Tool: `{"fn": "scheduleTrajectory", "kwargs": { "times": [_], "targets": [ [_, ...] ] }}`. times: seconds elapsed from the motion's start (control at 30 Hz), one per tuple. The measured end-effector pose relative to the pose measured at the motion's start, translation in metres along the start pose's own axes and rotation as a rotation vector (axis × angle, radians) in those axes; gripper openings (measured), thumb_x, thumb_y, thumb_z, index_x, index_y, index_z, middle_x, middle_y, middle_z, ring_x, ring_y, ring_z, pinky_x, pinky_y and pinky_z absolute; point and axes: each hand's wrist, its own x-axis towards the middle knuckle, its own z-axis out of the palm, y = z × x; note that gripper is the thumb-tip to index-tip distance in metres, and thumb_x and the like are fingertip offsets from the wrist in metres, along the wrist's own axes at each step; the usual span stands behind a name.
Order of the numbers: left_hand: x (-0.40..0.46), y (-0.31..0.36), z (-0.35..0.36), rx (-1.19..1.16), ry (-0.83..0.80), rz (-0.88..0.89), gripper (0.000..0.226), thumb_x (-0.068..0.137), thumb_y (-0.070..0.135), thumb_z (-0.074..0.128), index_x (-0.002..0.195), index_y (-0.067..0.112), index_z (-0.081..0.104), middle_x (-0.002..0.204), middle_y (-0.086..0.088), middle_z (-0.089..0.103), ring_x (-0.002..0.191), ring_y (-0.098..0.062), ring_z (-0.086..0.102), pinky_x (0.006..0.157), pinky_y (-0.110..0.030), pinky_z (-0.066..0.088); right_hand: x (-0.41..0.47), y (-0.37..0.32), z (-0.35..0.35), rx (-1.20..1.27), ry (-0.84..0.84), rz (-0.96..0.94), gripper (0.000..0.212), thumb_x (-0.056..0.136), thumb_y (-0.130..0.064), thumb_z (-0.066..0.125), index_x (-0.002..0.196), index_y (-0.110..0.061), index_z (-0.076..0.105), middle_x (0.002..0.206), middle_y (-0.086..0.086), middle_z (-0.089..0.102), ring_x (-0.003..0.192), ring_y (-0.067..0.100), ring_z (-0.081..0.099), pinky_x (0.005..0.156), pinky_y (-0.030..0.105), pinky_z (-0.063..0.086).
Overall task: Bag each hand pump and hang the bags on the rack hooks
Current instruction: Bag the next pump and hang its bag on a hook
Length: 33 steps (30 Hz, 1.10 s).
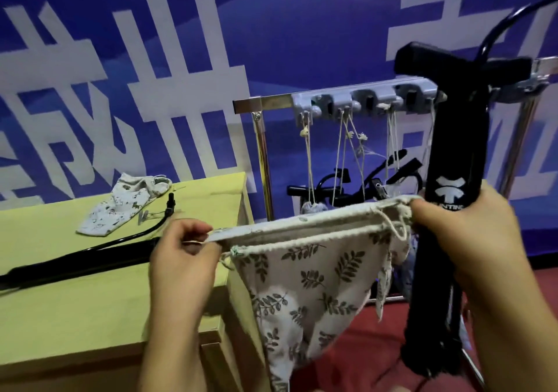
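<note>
Against blue banner wall, left hand pinched the leaf-print bag mouth at nine o'clock, right hand gripped its three o'clock rim plus upright pump; the narrow mouth risked snagging.

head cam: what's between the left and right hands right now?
Head view: the open mouth of the leaf-print drawstring bag spans from the left hand to the right hand, which also grips the black pump.

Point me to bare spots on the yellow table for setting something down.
Free: the near table surface, between the black pump lying across it and the front edge, and the far left corner behind the pump. Crowded: mid-table, where the spare printed bag and the pump's hose lie.
</note>
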Motion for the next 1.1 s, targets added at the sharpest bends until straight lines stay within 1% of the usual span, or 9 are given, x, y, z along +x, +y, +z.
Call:
{"fn": "scheduleTrajectory", "kwargs": {
  "times": [0.17, 0.27, 0.37, 0.6, 0.67, 0.77, 0.93, 1.03, 1.1],
  "targets": [
    [-0.009, -0.003, 0.015, 0.138, -0.364, 0.016, 0.047, 0.080, -0.017, 0.040, 0.084, 0.024, 0.062, 0.090, 0.006, 0.065, 0.075, -0.012, 0.058, 0.054, -0.019, 0.046, -0.001, 0.001, 0.005, 0.089, -0.051, 0.023, 0.020, 0.068, -0.007, 0.071, 0.084, -0.005, 0.059, 0.069, 0.006, 0.061, 0.060, 0.017, 0.053, 0.061, 0.032, 0.046],
    [-0.013, -0.006, 0.021, 0.202, -0.439, 0.032, 0.043, 0.079, -0.012, 0.039, 0.068, 0.023, 0.062, 0.066, 0.007, 0.063, 0.056, -0.010, 0.051, 0.045, -0.019, 0.037, 0.000, -0.003, 0.004, 0.097, -0.089, -0.002, 0.023, 0.066, -0.006, 0.072, 0.083, -0.002, 0.056, 0.072, 0.012, 0.061, 0.063, 0.019, 0.054, 0.061, 0.035, 0.047],
    [-0.014, -0.009, 0.028, 0.205, -0.440, -0.012, 0.033, 0.083, -0.005, 0.039, 0.058, 0.014, 0.049, 0.046, 0.007, 0.043, 0.050, -0.015, 0.038, 0.049, -0.026, 0.025, 0.003, -0.006, -0.001, 0.054, -0.108, -0.024, 0.021, 0.067, -0.004, 0.070, 0.080, -0.003, 0.054, 0.066, 0.008, 0.057, 0.059, 0.019, 0.051, 0.057, 0.031, 0.044],
    [-0.025, 0.007, 0.038, -0.050, -0.598, -0.039, 0.025, 0.079, 0.002, 0.045, 0.068, 0.024, 0.044, 0.067, -0.008, 0.037, 0.061, -0.019, 0.032, 0.052, -0.032, 0.023, 0.008, 0.001, 0.002, 0.014, -0.134, -0.022, 0.022, 0.067, -0.008, 0.071, 0.082, -0.006, 0.055, 0.065, 0.003, 0.056, 0.058, 0.017, 0.052, 0.053, 0.027, 0.043],
    [-0.028, 0.016, 0.040, -0.209, -0.663, -0.094, 0.018, 0.066, 0.007, 0.052, 0.072, 0.021, 0.044, 0.077, -0.009, 0.041, 0.069, -0.022, 0.035, 0.052, -0.032, 0.025, 0.011, 0.000, 0.002, 0.053, -0.213, -0.022, 0.035, 0.061, -0.020, 0.080, 0.084, -0.011, 0.056, 0.070, 0.002, 0.060, 0.063, 0.015, 0.059, 0.055, 0.027, 0.048],
    [-0.024, 0.010, 0.046, -0.251, -0.592, -0.075, 0.025, 0.080, 0.006, 0.065, 0.076, 0.017, 0.043, 0.082, -0.010, 0.047, 0.072, -0.024, 0.043, 0.055, -0.032, 0.031, 0.017, -0.011, -0.003, 0.116, -0.346, -0.070, 0.061, 0.051, -0.040, 0.088, 0.089, -0.006, 0.055, 0.071, 0.007, 0.056, 0.058, 0.009, 0.057, 0.052, 0.023, 0.047],
    [-0.029, -0.002, 0.063, -0.105, -0.565, 0.021, 0.019, 0.087, 0.020, 0.065, 0.072, 0.015, 0.055, 0.070, -0.009, 0.052, 0.063, -0.019, 0.048, 0.046, -0.022, 0.039, 0.034, -0.055, -0.010, 0.357, -0.256, -0.164, 0.026, 0.074, -0.016, 0.072, 0.088, -0.018, 0.050, 0.065, -0.003, 0.056, 0.056, 0.010, 0.059, 0.060, 0.030, 0.053],
    [-0.035, -0.003, 0.075, -0.097, -0.601, 0.002, 0.013, 0.086, 0.016, 0.067, 0.073, 0.014, 0.064, 0.070, -0.007, 0.058, 0.062, -0.018, 0.053, 0.046, -0.019, 0.041, 0.039, -0.085, -0.012, 0.376, -0.225, -0.266, 0.020, 0.083, -0.011, 0.064, 0.093, -0.013, 0.047, 0.074, -0.002, 0.052, 0.056, 0.002, 0.060, 0.061, 0.021, 0.053],
    [-0.037, -0.004, 0.080, -0.049, -0.625, -0.008, 0.015, 0.087, 0.017, 0.066, 0.072, 0.015, 0.065, 0.069, -0.007, 0.058, 0.061, -0.016, 0.051, 0.050, -0.021, 0.041, 0.044, -0.099, -0.012, 0.345, -0.238, -0.311, 0.015, 0.086, -0.018, 0.060, 0.082, -0.017, 0.046, 0.073, -0.003, 0.049, 0.059, 0.001, 0.058, 0.063, 0.017, 0.050]
  ]
}}
